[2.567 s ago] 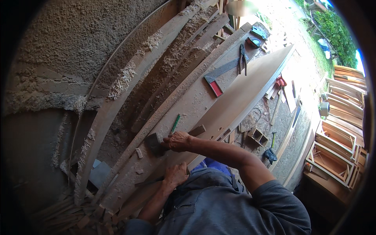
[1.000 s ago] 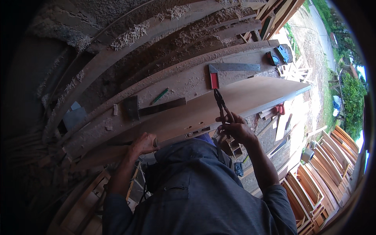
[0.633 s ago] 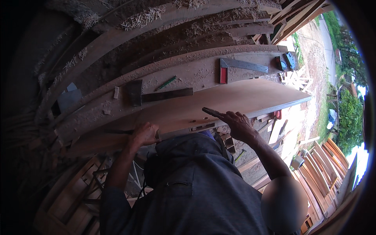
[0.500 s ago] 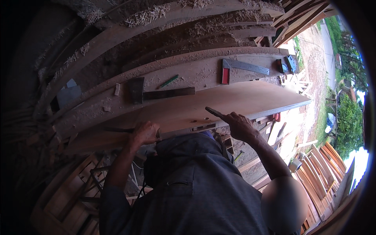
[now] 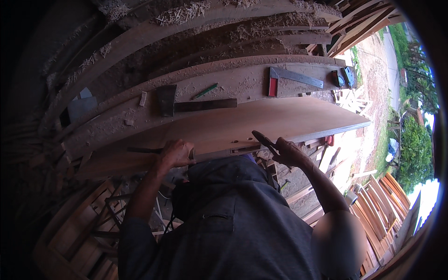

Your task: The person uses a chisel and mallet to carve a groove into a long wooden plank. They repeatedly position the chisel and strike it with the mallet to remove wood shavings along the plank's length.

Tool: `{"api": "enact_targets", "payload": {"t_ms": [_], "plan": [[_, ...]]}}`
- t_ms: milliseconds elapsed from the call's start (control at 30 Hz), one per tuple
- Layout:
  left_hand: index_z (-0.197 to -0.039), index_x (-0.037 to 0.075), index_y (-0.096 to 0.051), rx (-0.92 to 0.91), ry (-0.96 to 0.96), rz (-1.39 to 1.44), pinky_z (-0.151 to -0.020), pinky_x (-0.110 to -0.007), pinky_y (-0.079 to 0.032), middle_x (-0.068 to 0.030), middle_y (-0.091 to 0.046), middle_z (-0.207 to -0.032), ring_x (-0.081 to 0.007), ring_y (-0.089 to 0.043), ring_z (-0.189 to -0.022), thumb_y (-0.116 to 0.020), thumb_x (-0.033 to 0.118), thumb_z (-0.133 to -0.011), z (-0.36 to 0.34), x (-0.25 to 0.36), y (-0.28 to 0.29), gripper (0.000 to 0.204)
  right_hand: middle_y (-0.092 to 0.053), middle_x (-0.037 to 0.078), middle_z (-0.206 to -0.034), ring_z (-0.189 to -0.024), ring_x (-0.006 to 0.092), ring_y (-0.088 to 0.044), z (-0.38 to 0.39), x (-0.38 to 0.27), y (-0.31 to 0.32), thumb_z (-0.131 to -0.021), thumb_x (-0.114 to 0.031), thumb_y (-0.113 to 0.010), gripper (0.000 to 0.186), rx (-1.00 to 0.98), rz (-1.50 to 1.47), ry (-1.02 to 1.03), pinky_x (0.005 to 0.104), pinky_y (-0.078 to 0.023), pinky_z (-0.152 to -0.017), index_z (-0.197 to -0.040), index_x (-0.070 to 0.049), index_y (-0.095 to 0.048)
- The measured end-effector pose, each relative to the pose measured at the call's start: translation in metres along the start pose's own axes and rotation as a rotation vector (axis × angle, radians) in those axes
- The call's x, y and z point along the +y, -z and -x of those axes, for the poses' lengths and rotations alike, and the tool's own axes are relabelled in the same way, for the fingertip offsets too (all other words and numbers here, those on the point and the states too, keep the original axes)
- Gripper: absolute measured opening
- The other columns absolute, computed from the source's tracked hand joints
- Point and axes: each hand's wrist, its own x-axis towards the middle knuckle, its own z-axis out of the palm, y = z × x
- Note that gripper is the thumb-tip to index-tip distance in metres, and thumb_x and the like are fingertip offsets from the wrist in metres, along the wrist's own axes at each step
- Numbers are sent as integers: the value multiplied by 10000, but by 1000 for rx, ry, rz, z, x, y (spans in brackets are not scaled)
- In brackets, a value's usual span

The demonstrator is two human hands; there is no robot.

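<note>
While the left hand point(image 5: 176, 154) curls its fingers around a tool point(image 5: 143, 150) left of centre, the right hand point(image 5: 288, 153) clasps pliers point(image 5: 263, 139); lower right, a pot point(image 5: 351, 199) hides its contents.

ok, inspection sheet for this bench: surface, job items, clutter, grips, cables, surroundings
Surface: wooden bench, chips on it; shavings piled behind it
Job's things: wooden panel with round holes; pliers; narrow dark tool
Clutter: hatchet-like tool, green pencil, square, tape measure on the bench
Left grip: around the narrow dark tool
Right grip: around the pliers
Cables: thin dark cord beside the shirt, kind unclear
Surroundings: stacked wooden pieces at right; greenery beyond
</note>
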Motion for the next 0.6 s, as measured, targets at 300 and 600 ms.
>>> {"api": "enact_targets", "payload": {"t_ms": [300, 600], "plan": [[-1043, 53, -724, 26, -14, 39, -904, -483, -567, -195, -743, -1053, -389, -709, -1047, -875, 476, -716, 1, -4, -10, 555, -625, 216, -1106, -1068, 400, -644, 14, -55, 31, -834, 108, -562, 571, 73, 214, 125, 500, -518, -878, -1359, -115, -596], [-1039, 54, -714, 0, 11, 66, -925, -479, -559, -193, -735, -1075, -390, -699, -1065, -885, 486, -706, 2, 1, -10, 571, -613, 227, -1263, -1186, 390, -615, 26, -59, 28, -770, 195, -526, 909, -102, 331, 23, 484, -526, -984, -1556, -257, -462]]}}
